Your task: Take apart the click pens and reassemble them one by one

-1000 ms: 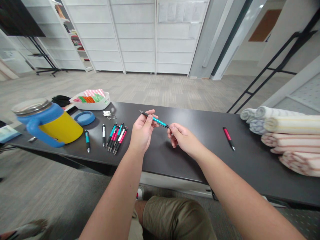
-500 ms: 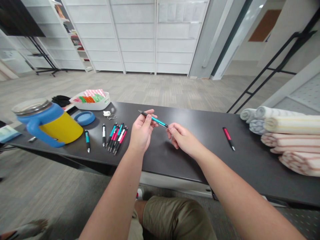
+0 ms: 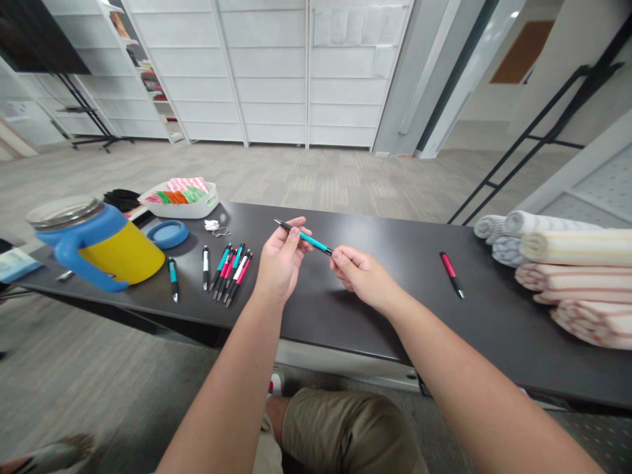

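A teal and black ballpoint pen point(image 3: 316, 243) is held above the dark table point(image 3: 316, 309), its tip pointing up to the left. My left hand point(image 3: 281, 257) pinches it near the black grip. At the other end, the fingers of my right hand point(image 3: 356, 271) are closed round the clicker, which they hide. Left of my hands lies a bunch of teal, red and white pens point(image 3: 231, 273). Beside the bunch are a white pen point(image 3: 205, 268) and a teal pen point(image 3: 172, 280). A red pen point(image 3: 451, 274) lies alone to the right.
At the left a yellow and blue mug point(image 3: 118, 247) lies tilted near a blue lid point(image 3: 168, 233). Behind are a white basket point(image 3: 182, 209) with colourful packets and a small white item point(image 3: 211, 224) with a metal ring. Rolled towels point(image 3: 577, 263) are stacked at the right.
The fingers of my right hand have curled in more tightly around the pen's clicker end. My left hand and the pen have hardly moved.
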`<state>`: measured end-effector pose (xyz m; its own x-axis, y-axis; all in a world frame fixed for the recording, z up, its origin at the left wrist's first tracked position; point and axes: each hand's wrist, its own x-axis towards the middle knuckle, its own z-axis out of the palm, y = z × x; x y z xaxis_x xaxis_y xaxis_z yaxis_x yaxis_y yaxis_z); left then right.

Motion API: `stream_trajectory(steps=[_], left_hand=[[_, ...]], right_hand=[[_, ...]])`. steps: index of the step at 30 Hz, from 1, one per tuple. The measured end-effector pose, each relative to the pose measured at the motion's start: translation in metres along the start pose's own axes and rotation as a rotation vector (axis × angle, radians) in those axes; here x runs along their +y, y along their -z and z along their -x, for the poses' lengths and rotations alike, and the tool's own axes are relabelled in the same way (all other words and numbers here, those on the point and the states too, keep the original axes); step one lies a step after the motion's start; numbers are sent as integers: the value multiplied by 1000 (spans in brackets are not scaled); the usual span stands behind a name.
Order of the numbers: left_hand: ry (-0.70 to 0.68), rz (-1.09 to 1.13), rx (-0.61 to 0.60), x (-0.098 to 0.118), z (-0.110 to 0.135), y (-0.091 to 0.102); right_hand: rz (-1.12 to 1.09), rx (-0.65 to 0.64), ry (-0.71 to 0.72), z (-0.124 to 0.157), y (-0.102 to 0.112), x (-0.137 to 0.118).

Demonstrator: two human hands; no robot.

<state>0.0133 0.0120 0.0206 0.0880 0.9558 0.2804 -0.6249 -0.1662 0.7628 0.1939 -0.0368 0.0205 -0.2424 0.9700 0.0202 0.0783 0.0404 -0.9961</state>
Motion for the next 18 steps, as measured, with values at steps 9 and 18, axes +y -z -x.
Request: stream_trajectory(steps=[9,18], left_hand=[[46,33,21,5,2,-2],[19,-114,-13,-2,3,-1]], right_hand=[[48,-126,81,5,-1,-2],[266,-36,104,1,2,2]])
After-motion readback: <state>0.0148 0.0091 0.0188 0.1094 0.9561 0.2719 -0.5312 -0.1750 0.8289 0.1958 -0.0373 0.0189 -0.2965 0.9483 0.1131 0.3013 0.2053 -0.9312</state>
